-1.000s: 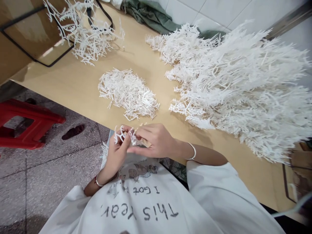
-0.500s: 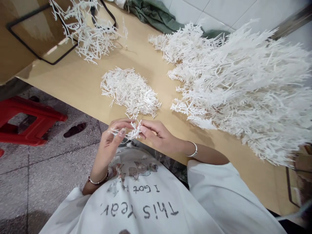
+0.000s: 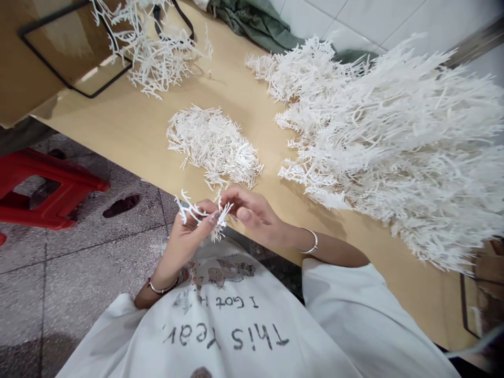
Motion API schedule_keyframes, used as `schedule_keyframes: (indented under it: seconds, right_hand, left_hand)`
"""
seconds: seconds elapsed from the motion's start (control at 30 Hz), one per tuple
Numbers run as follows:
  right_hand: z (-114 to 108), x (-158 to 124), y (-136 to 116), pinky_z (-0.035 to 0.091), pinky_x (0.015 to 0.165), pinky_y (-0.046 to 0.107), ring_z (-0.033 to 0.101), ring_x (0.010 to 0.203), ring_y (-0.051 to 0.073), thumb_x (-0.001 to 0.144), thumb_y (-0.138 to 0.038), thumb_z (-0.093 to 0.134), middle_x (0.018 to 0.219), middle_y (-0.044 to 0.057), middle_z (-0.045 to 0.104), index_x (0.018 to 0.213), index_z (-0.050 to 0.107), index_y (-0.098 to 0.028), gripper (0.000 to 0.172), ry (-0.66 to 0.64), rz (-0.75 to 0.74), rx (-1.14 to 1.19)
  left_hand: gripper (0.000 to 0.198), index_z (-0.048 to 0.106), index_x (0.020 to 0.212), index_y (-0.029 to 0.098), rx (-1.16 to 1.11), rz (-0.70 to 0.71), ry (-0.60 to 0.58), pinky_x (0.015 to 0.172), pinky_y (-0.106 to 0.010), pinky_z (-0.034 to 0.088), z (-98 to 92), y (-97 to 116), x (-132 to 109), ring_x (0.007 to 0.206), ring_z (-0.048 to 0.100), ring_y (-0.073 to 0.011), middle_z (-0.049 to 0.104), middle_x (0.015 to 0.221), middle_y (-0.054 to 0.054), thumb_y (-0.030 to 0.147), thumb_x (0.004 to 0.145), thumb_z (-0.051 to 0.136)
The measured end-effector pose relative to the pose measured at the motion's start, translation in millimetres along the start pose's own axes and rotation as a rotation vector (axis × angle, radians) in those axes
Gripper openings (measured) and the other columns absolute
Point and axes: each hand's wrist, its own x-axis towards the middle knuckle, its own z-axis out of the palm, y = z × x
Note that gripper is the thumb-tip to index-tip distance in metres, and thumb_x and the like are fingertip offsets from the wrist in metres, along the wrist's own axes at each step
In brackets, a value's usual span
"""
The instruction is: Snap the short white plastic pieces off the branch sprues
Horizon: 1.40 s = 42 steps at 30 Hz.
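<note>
Above my lap, at the table's front edge, my left hand (image 3: 192, 231) pinches a white branched plastic sprig (image 3: 221, 223) between thumb and fingers. Its thin, forked prongs stick out on both sides of the thumb. My right hand (image 3: 254, 212) is close beside the sprig's right side, with thumb and forefinger apart and the other fingers loosely curled. Whether a fingertip touches the prongs is hard to make out. Just beyond the hands, a low heap of short white plastic pieces (image 3: 214, 144) lies on the table.
A large pile of white branched sprigs (image 3: 386, 142) covers the right of the tan table (image 3: 129, 142). Looser bare branches (image 3: 161, 60) lie at the back left beside a cardboard box (image 3: 59, 52) and black frame. Dark green cloth (image 3: 255, 23) lies along the wall. A red stool (image 3: 51, 184) stands left.
My right thumb and forefinger have come apart from the sprig. My left hand has turned, lifting the sprig's left branches into clearer view. The camera view has shifted slightly.
</note>
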Motion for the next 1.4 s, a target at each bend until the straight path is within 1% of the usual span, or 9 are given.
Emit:
schedule_keyframes:
  seconds: [0.17, 0.33, 0.5, 0.67, 0.8, 0.93, 1.07, 1.23, 1.4]
  right_hand:
    - [5, -3, 1, 0.045, 0.063, 0.023, 0.055, 0.078, 0.011, 0.09, -0.029, 0.052, 0.096, 0.008, 0.063, 0.102, 0.062, -0.015, 0.022, 0.107, -0.012, -0.232]
    - [8, -4, -2, 0.042, 0.055, 0.02, 0.052, 0.066, 0.008, 0.088, -0.023, 0.056, 0.085, 0.004, 0.063, 0.092, 0.065, -0.014, 0.014, 0.176, -0.021, -0.276]
    - [9, -4, -2, 0.04, 0.055, 0.02, 0.046, 0.061, 0.007, 0.087, -0.026, 0.056, 0.071, 0.0, 0.053, 0.082, 0.058, -0.015, 0.013, 0.183, -0.016, -0.298]
    - [10, -4, -3, 0.037, 0.054, 0.02, 0.043, 0.06, 0.007, 0.091, -0.036, 0.051, 0.071, -0.002, 0.048, 0.081, 0.051, -0.016, 0.022, 0.091, 0.145, -0.15]
    - [8, -3, -3, 0.036, 0.055, 0.021, 0.04, 0.063, 0.008, 0.091, -0.047, 0.046, 0.071, -0.002, 0.043, 0.079, 0.047, -0.016, 0.033, -0.007, 0.312, 0.054]
    - [5, -3, -4, 0.031, 0.052, 0.02, 0.035, 0.059, 0.006, 0.089, -0.044, 0.052, 0.068, -0.004, 0.039, 0.077, 0.048, -0.015, 0.032, -0.083, 0.349, 0.017]
    - [5, -2, -4, 0.024, 0.048, 0.02, 0.027, 0.052, 0.005, 0.088, -0.045, 0.052, 0.057, -0.006, 0.028, 0.062, 0.043, -0.015, 0.041, -0.111, 0.351, 0.034]
    - [5, -2, 5, 0.026, 0.048, 0.022, 0.033, 0.049, 0.005, 0.09, -0.051, 0.046, 0.053, -0.004, 0.04, 0.059, 0.05, -0.013, 0.049, -0.09, 0.35, 0.126]
    - [3, -4, 4, 0.028, 0.048, 0.02, 0.034, 0.048, 0.005, 0.094, -0.045, 0.041, 0.053, -0.004, 0.04, 0.06, 0.05, -0.013, 0.048, -0.154, 0.281, 0.099]
  left_hand:
    - [0.014, 0.062, 0.073, 0.018, 0.177, 0.05, 0.135, 0.061, -0.024, 0.037, 4.7, 4, -2, 0.061, 0.046, -0.0114, 0.053, 0.064, 0.002, 0.028, 0.083, 0.061]
    - [0.009, 0.064, 0.077, 0.018, 0.41, 0.206, 0.236, 0.066, -0.025, 0.04, 6.1, 5, -4, 0.068, 0.053, -0.0125, 0.06, 0.071, 0.0, 0.021, 0.084, 0.059]
    - [0.007, 0.064, 0.078, 0.019, 0.573, 0.437, 0.196, 0.063, -0.024, 0.044, 5.8, 0, -3, 0.065, 0.057, -0.0112, 0.064, 0.071, 0.001, 0.014, 0.081, 0.06]
    - [0.013, 0.063, 0.084, 0.019, 0.656, 0.56, 0.216, 0.066, -0.023, 0.045, 6.2, -5, -2, 0.068, 0.059, -0.0104, 0.066, 0.075, 0.001, 0.008, 0.08, 0.06]
    - [0.012, 0.061, 0.082, 0.019, 0.704, 0.549, 0.203, 0.065, -0.022, 0.044, 5.8, -5, -4, 0.066, 0.058, -0.0096, 0.064, 0.073, 0.002, 0.007, 0.08, 0.06]
    - [0.011, 0.061, 0.083, 0.018, 0.733, 0.534, 0.208, 0.066, -0.022, 0.042, 4.4, -7, -3, 0.067, 0.057, -0.0101, 0.063, 0.074, 0.001, 0.008, 0.079, 0.06]
    - [0.006, 0.059, 0.08, 0.018, 0.642, 0.425, 0.153, 0.065, -0.023, 0.041, 4.4, -7, -3, 0.067, 0.055, -0.0113, 0.061, 0.072, 0.001, 0.014, 0.083, 0.057]
    - [0.021, 0.06, 0.076, 0.019, 0.194, 0.025, -0.06, 0.061, -0.025, 0.039, 1.4, -3, -1, 0.061, 0.049, -0.0119, 0.056, 0.066, 0.001, 0.032, 0.089, 0.05]
    - [0.036, 0.061, 0.06, 0.015, -0.193, -0.279, -0.269, 0.045, -0.023, 0.031, -9.0, -5, 7, 0.046, 0.038, -0.0077, 0.053, 0.055, 0.0, 0.046, 0.078, 0.062]
